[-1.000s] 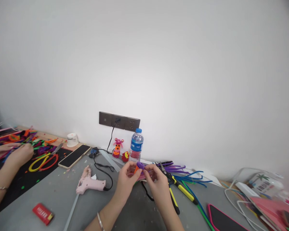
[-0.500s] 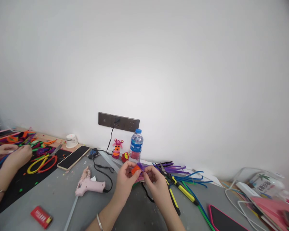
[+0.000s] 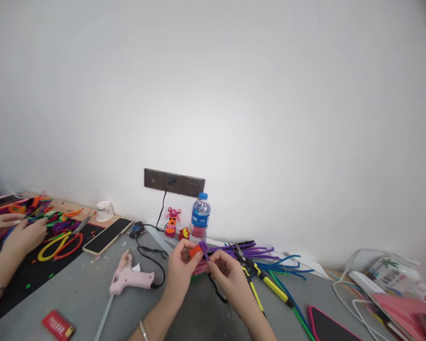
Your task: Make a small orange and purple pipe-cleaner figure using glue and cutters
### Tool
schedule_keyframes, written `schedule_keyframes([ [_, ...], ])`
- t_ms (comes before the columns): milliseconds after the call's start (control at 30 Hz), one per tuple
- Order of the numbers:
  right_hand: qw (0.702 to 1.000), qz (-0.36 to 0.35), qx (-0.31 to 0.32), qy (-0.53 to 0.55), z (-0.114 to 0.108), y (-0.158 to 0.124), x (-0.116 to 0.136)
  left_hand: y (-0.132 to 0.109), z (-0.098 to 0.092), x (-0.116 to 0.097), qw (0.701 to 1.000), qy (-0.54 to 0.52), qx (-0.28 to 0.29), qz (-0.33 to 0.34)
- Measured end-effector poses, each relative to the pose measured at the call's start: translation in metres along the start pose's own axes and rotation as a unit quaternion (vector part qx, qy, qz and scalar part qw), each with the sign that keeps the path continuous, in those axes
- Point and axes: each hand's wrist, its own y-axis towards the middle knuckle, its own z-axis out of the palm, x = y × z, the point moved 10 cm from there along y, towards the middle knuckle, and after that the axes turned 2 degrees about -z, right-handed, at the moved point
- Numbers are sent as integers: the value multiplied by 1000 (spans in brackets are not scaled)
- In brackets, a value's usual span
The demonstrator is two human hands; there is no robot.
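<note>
Just in front of the bottle, my left hand [image 3: 180,271] is closed on a small orange fuzzy piece [image 3: 195,251] with a purple pipe cleaner [image 3: 203,248] standing up from it. The thumb and fingertips of my right hand [image 3: 229,278] are pinched at the purple pipe cleaner's lower right end. Part of the orange piece is hidden by my left fingers. Behind my hands lie pink pipe cleaners [image 3: 199,269] and a bundle of purple ones [image 3: 259,250]. Yellow-and-black pliers [image 3: 270,282] lie right of my right hand.
A pink glue gun [image 3: 133,278], phone [image 3: 107,236] and red lighter [image 3: 58,325] lie to the left. Water bottle [image 3: 200,219] and small fuzzy figure [image 3: 172,224] stand by the wall. A co-worker's hands [image 3: 24,237] are at far left, near scissors [image 3: 62,244].
My hands have shifted slightly left, and the purple pipe cleaner now shows as a narrow loop between them. The co-worker's nearer hand has opened its fingers somewhat. The view has tilted slightly.
</note>
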Motion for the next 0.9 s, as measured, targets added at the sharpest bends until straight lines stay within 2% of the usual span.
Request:
schedule_keyframes([
  [267, 999, 3, -8, 31, -2, 3, -10, 1, 1, 10, 1000, -19, 2, -16],
  [467, 999, 9, -12, 34, -3, 3, -15, 2, 9, 26, 996, -71, 32, -49],
  [733, 999, -13, -46, 8, -12, 3, -11, -2, 19, 23, 987, -90, 56, -124],
  [900, 997, 15, -70, -12, -17, 3, -18, -5, 24, 28, 983, -83, 77, -147],
])
